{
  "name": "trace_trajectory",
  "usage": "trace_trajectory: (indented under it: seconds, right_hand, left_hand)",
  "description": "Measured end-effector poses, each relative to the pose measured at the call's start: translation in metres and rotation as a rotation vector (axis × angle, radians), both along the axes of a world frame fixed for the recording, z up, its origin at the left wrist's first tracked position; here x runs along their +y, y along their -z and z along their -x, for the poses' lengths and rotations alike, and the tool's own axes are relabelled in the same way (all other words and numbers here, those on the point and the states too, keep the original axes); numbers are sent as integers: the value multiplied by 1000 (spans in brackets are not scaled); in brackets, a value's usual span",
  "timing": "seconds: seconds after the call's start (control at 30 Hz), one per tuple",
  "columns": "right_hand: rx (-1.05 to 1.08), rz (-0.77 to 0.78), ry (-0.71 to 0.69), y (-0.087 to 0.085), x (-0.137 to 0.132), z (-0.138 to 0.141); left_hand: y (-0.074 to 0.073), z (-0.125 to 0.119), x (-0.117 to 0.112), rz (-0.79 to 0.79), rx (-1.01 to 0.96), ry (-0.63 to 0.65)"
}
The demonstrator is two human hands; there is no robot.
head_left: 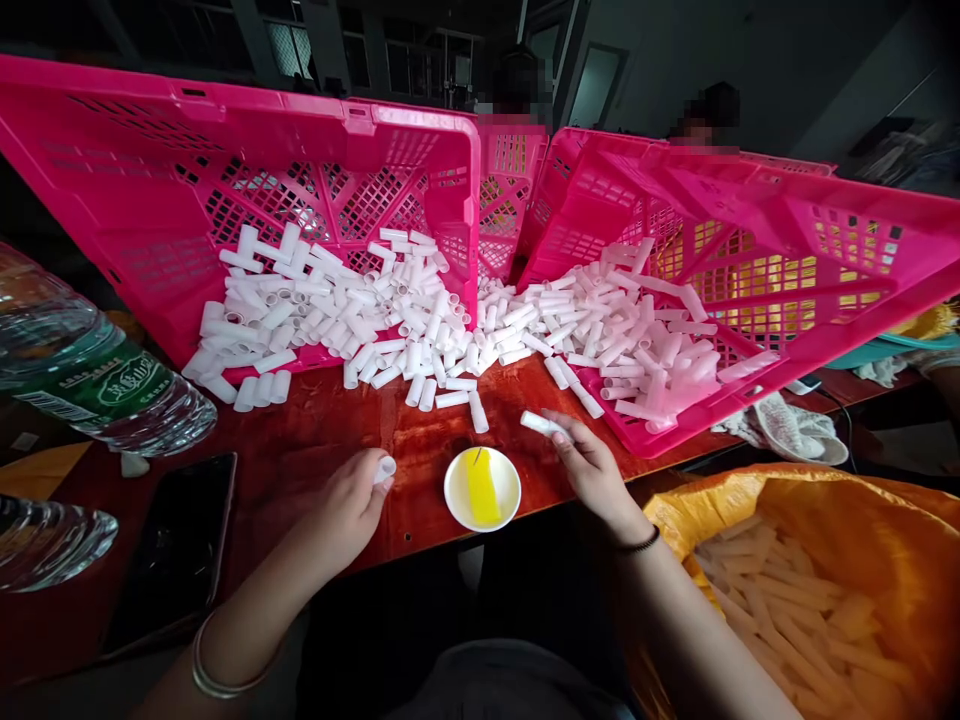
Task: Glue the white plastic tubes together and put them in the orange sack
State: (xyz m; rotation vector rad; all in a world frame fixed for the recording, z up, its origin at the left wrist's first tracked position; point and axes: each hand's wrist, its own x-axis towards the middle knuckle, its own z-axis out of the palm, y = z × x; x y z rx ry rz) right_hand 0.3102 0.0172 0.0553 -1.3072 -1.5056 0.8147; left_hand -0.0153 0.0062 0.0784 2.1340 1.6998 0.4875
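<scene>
Your left hand has fingers curled around one white tube; your right pinches another tube. Beyond your fingertips, many loose tubes in pink crates seem left; whether the pieces rightward are finished, I cannot tell.

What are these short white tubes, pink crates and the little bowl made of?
White tubes: probably plastic, satin-smooth, with thin, even walls. Pink crates: almost certainly moulded plastic, semi-gloss, given the lattice walls and shiny rims. Bowl: smooth white, perhaps ceramic or plastic.
</scene>
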Motion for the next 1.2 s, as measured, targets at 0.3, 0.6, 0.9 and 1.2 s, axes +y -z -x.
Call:
trace_trajectory:
  seconds: [0.3,0.6,0.9,1.2]
  right_hand:
    - [-278,-206,-341,-19,-23,26]
    - [-523,-473,-413,6,-7,27]
    - [-356,-167,-342,-12,-11,29]
    - [-195,-55,-349,-8,-13,31]
  left_hand:
    - [30,-52,-15,-98,-323,239]
    - [25,-61,-8,-104,-278,206]
    - [25,-61,-8,-47,-286,226]
    - [24,-61,-8,-61,-286,248]
